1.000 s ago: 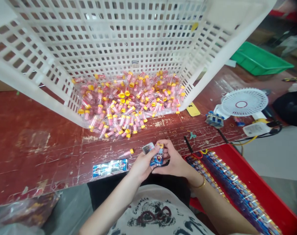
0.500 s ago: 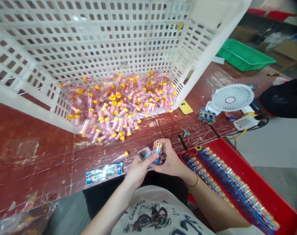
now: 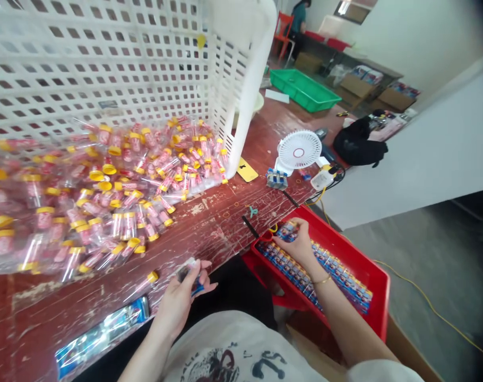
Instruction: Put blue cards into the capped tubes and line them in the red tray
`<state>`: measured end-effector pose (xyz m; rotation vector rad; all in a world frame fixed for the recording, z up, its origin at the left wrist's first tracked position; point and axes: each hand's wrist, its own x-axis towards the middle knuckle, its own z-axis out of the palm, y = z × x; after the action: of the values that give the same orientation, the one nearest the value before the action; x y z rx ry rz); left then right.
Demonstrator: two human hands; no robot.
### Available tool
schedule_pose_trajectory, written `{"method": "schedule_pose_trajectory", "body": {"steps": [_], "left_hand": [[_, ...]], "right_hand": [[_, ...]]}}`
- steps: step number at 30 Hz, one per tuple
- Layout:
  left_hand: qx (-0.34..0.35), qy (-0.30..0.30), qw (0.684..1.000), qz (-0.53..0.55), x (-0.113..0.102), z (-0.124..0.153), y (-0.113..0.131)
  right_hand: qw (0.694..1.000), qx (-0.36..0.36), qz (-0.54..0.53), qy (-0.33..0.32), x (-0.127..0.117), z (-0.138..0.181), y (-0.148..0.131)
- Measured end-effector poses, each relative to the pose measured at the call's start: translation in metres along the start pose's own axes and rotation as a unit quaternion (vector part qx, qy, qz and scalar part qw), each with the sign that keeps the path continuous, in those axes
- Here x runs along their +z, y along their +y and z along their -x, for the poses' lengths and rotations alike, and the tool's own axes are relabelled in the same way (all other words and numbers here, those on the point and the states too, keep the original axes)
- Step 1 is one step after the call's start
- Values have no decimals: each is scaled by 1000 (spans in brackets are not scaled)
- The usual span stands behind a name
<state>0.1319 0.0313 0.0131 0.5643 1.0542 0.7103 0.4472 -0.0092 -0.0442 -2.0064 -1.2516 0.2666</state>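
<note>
Over the table's front edge, my left hand (image 3: 181, 294) is closed round a blue and clear printed packet (image 3: 197, 286), mostly covered by the fingers. My right hand (image 3: 299, 244) reaches to the near-left end of the red tray (image 3: 379, 294). Its thumb and fingers grip a small blue and yellow printed pack (image 3: 288, 231). Rows of similar printed packs (image 3: 341, 273) fill part of that tray. A strip of shiny blue packets (image 3: 102, 337) lies on the table left of my left hand, near a single yellow-capped clear tube (image 3: 152, 277).
A white lattice crate (image 3: 241, 106) on its side holds many yellow-capped tubes. On the red table (image 3: 209, 217) are a yellow phone (image 3: 247, 170), a white fan (image 3: 299, 150), bundled packs (image 3: 277, 179) and a green tray (image 3: 305, 90). A person (image 3: 299, 21) is far behind.
My hands, together before, have separated. The right one has moved right to the red tray with a pack; the left keeps a packet. The view has turned right.
</note>
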Motion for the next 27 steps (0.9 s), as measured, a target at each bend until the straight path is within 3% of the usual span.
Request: {"method": "schedule_pose_trajectory", "body": {"steps": [1, 3, 7, 13, 21, 27], "left_hand": [[5, 1, 1000, -14, -2, 0, -1], [13, 14, 999, -42, -6, 2, -4], [27, 46, 996, -69, -9, 5, -4], [53, 79, 993, -74, -8, 11, -7], [42, 76, 993, -82, -12, 17, -11], [58, 64, 993, -82, -19, 16, -11]], "right_hand": [[994, 50, 93, 6, -4, -5, 30], [983, 98, 154, -1, -4, -13, 80], [970, 139, 198, -17, 17, -23, 127], [957, 159, 237, -44, 37, -35, 142], [953, 160, 253, -46, 33, -33, 145], [953, 176, 244, -42, 19, -33, 126]]}}
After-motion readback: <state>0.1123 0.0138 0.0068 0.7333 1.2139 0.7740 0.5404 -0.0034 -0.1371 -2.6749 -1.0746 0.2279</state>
